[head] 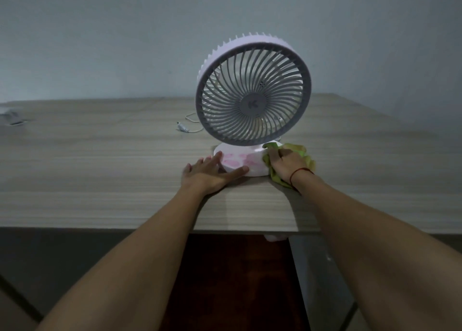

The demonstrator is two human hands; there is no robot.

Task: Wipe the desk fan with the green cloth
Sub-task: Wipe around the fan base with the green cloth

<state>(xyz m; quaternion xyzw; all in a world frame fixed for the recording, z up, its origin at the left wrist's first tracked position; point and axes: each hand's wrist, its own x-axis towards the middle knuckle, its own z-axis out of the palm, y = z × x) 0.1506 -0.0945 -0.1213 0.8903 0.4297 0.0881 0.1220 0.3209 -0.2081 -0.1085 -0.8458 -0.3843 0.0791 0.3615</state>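
Left hand (208,172): fingers spread straight, braced against the fan (252,93) base.
Right hand (285,162): curled round the green cloth (297,148), pressing it to the base's right side.

**A plain, dim room with a desk: a home or small office**

A wide desk (100,170) of wood-grain laminate stretches under both hands, its front edge nearer than the wrists. Beyond the left hand (210,173) and the right hand (285,162) rises a plain pale wall (125,43). Between the 2 hands stands 1 small desk fan (252,93). Just past the left hand, a thin white cable (186,128) with a plug lies loose on the desktop. Far out to the left of that hand sits a blurred pale object (13,117), perhaps a cable port. Below the forearms is a dark reddish floor (237,280).
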